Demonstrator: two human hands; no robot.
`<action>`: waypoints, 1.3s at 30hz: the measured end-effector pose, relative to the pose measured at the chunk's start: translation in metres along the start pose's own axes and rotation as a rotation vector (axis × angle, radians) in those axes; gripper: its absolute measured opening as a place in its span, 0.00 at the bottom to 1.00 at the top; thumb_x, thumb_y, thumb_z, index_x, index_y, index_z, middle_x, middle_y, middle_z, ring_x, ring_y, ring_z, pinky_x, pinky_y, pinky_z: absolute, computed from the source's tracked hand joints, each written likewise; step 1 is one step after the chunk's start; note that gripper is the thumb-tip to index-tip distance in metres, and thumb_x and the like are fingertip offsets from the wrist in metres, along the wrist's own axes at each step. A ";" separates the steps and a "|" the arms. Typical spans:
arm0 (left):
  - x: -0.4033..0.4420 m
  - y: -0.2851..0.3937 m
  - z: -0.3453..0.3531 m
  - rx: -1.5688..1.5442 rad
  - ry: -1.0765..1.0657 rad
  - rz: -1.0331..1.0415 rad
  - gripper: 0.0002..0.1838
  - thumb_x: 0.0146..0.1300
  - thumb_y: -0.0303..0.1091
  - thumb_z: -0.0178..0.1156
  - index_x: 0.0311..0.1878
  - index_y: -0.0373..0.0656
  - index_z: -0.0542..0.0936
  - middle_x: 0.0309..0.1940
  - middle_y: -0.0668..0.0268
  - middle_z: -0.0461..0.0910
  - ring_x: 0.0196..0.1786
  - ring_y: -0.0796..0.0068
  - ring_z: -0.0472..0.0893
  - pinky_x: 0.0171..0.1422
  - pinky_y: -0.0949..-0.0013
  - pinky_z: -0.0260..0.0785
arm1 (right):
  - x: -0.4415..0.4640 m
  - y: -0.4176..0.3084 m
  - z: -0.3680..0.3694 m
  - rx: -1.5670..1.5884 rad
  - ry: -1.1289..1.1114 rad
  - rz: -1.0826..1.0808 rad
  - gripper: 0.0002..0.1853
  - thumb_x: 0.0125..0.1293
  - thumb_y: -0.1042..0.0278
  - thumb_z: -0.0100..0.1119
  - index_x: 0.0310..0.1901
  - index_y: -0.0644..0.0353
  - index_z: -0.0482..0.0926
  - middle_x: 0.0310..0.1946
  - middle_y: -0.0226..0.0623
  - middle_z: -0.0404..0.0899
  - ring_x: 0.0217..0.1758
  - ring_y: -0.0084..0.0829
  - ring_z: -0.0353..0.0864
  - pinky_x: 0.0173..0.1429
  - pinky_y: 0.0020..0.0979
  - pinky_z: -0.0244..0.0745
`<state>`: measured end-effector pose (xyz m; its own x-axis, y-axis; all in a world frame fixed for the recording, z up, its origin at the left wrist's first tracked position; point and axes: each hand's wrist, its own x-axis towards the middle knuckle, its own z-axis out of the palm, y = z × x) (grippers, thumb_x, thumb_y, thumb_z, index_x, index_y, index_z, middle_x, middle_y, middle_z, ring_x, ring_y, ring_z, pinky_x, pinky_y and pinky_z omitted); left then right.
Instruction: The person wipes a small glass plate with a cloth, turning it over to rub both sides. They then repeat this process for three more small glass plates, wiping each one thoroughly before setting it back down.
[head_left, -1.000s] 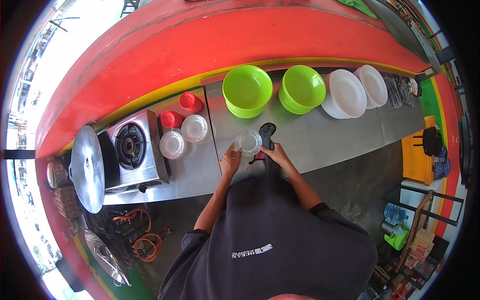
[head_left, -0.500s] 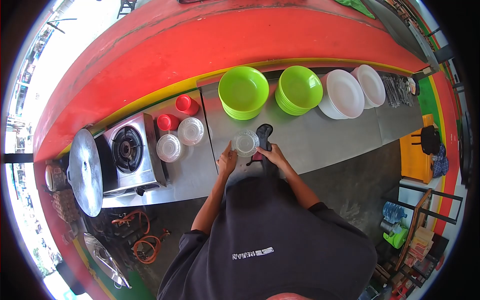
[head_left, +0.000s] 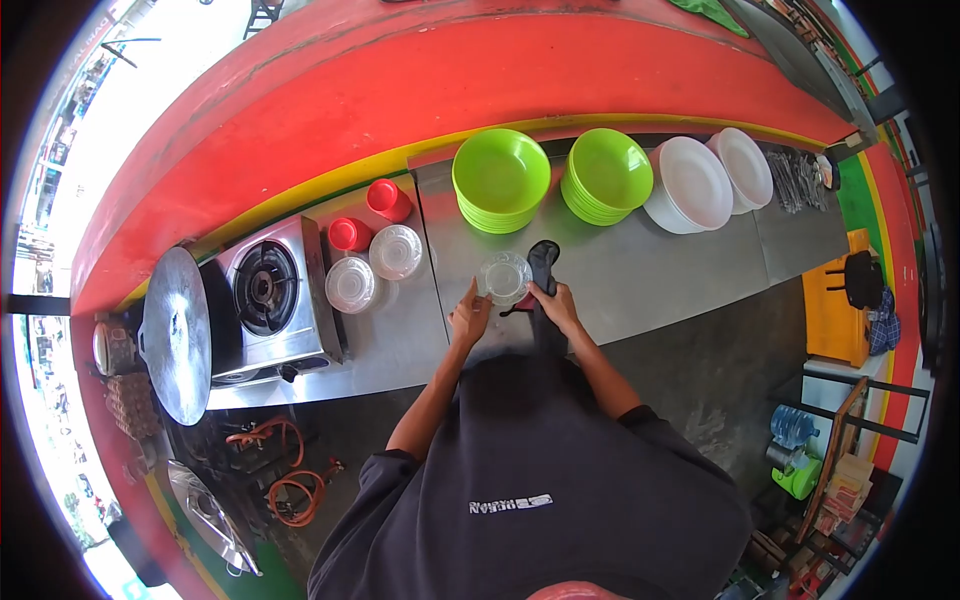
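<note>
Two hands of mine are at one clear dish [head_left: 504, 278], which is in front of my tummy, over the near part of the shiny desk [head_left: 660, 275]. My right hand [head_left: 553, 305] is curled in and has hold of the dish's right edge. My left hand [head_left: 469, 317] is by the left edge, with one finger pointing up and the thumb at the rim. I can't tell if it grips the dish too. A black thing [head_left: 544, 257] is just beside my right hand.

Off to the left are two more clear dishes [head_left: 374, 268], near two red round things [head_left: 369, 218]. Next to them is a stove [head_left: 267, 285]. Along the back of the desk are two piles of green bowls [head_left: 501, 178], then two piles of white bowls [head_left: 690, 186]. Lots of thin silver things [head_left: 797, 182] lie past the white bowls.
</note>
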<state>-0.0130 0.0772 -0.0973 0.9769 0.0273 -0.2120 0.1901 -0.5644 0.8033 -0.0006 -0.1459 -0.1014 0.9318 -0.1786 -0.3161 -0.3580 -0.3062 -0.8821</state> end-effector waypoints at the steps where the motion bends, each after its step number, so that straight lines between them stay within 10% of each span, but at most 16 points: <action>1: -0.002 -0.002 -0.001 -0.035 -0.010 -0.011 0.34 0.70 0.45 0.60 0.73 0.35 0.66 0.34 0.62 0.87 0.38 0.74 0.86 0.48 0.69 0.75 | -0.004 0.004 0.005 0.030 0.081 -0.020 0.24 0.63 0.46 0.70 0.34 0.67 0.85 0.22 0.30 0.79 0.27 0.22 0.76 0.35 0.32 0.72; 6: -0.008 -0.015 -0.031 -0.529 0.013 -0.148 0.33 0.74 0.53 0.55 0.65 0.29 0.72 0.34 0.56 0.85 0.37 0.70 0.85 0.45 0.69 0.75 | -0.031 -0.013 0.019 0.252 0.510 -0.057 0.22 0.68 0.52 0.67 0.42 0.70 0.84 0.33 0.33 0.84 0.37 0.25 0.80 0.45 0.31 0.74; 22: 0.064 -0.068 -0.142 -0.911 -0.118 -0.601 0.36 0.73 0.67 0.46 0.48 0.37 0.82 0.37 0.62 0.87 0.36 0.71 0.86 0.32 0.74 0.68 | -0.065 -0.144 0.181 0.504 0.087 -0.113 0.18 0.68 0.56 0.67 0.43 0.65 0.83 0.34 0.28 0.82 0.38 0.20 0.78 0.44 0.27 0.73; 39: 0.016 -0.047 -0.156 -0.598 -0.366 -0.059 0.31 0.80 0.52 0.43 0.33 0.34 0.81 0.24 0.63 0.82 0.30 0.71 0.82 0.40 0.67 0.72 | -0.103 -0.143 0.147 0.440 0.305 -0.011 0.18 0.72 0.54 0.62 0.45 0.64 0.83 0.36 0.28 0.81 0.40 0.20 0.77 0.45 0.27 0.73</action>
<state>0.0084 0.2328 -0.0517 0.8877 -0.2946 -0.3539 0.3654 -0.0168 0.9307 -0.0362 0.0532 0.0055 0.8517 -0.4615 -0.2483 -0.2283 0.0996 -0.9685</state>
